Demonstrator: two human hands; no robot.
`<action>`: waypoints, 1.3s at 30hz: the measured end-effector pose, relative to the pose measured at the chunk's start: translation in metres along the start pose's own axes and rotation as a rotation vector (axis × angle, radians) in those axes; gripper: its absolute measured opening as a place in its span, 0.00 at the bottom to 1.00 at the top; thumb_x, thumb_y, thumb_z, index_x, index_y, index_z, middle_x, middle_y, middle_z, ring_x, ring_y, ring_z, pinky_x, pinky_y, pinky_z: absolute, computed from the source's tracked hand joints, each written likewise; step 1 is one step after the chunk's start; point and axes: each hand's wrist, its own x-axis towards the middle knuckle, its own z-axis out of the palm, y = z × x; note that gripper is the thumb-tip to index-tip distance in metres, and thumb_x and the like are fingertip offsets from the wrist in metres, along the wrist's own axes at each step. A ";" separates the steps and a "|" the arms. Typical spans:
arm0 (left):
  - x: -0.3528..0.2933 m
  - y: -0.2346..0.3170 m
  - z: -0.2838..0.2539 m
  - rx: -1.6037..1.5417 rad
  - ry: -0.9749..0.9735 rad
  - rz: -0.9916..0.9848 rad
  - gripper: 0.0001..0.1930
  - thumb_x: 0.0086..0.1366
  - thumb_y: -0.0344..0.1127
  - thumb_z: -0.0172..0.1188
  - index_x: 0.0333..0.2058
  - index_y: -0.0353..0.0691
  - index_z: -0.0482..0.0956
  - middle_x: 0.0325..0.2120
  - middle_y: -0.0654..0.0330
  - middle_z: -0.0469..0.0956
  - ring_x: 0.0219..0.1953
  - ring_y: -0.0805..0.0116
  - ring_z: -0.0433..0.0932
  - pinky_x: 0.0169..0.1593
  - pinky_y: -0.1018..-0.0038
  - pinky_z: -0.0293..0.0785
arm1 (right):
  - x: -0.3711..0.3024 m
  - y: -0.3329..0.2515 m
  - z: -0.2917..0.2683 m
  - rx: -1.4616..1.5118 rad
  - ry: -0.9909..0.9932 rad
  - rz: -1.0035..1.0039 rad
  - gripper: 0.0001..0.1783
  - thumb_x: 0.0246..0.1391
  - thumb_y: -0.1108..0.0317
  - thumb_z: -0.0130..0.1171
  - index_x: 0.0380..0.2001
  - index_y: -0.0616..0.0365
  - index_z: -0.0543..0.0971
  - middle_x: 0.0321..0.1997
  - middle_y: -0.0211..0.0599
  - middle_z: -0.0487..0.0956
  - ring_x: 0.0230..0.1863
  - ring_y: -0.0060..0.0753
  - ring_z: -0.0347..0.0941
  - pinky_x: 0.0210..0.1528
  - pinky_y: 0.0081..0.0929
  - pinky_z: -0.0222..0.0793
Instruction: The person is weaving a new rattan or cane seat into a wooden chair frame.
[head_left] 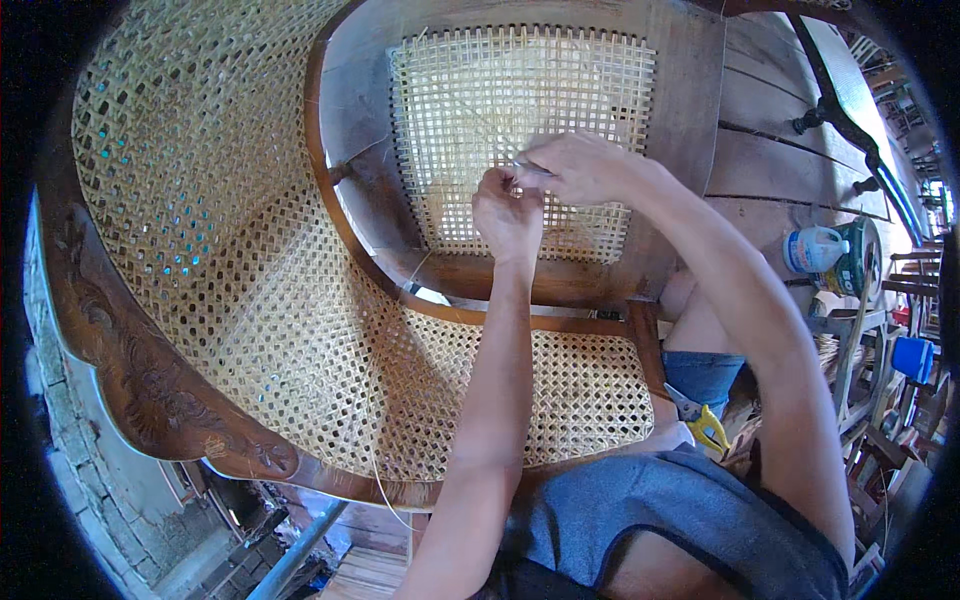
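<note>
My two hands meet over a panel of open square cane weaving (470,110), set in a wooden chair frame (690,120). My left hand (508,215) is closed, its fingertips pinched close to the weave; what they hold is too small to make out. Just beside it, on the right, my right hand (580,168) is slightly blurred and closed on a thin metal tool (534,169), whose tip points toward the left fingertips. Row ends of the panel pass along a line of small holes in the wood.
A curved cane back (240,330) with carved dark wood edging (150,390) wraps around the left and near side. Yellow-handled snips (708,430) lie near my right side. A white jug (815,248) stands by a dark green bucket (858,260) at right, near a blue container (912,358).
</note>
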 end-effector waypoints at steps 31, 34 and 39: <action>0.033 0.052 -0.035 0.185 -0.090 0.228 0.16 0.68 0.44 0.54 0.41 0.37 0.81 0.32 0.55 0.79 0.34 0.66 0.77 0.39 0.71 0.72 | -0.021 -0.014 -0.035 0.052 -0.317 0.674 0.17 0.59 0.61 0.52 0.41 0.67 0.76 0.39 0.49 0.80 0.37 0.44 0.79 0.37 0.37 0.76; 0.024 0.045 -0.029 0.276 -0.142 0.126 0.13 0.67 0.41 0.55 0.40 0.37 0.81 0.33 0.54 0.80 0.35 0.65 0.79 0.41 0.72 0.73 | -0.019 0.001 -0.005 -0.105 -0.235 0.554 0.13 0.56 0.67 0.51 0.37 0.66 0.78 0.37 0.54 0.80 0.38 0.53 0.78 0.42 0.43 0.74; 0.022 0.030 -0.030 0.213 -0.150 0.019 0.06 0.60 0.32 0.63 0.36 0.38 0.82 0.30 0.59 0.79 0.31 0.74 0.77 0.38 0.77 0.73 | 0.011 -0.042 -0.016 -0.322 -0.432 0.768 0.11 0.52 0.74 0.52 0.35 0.66 0.80 0.38 0.54 0.80 0.43 0.50 0.79 0.48 0.41 0.74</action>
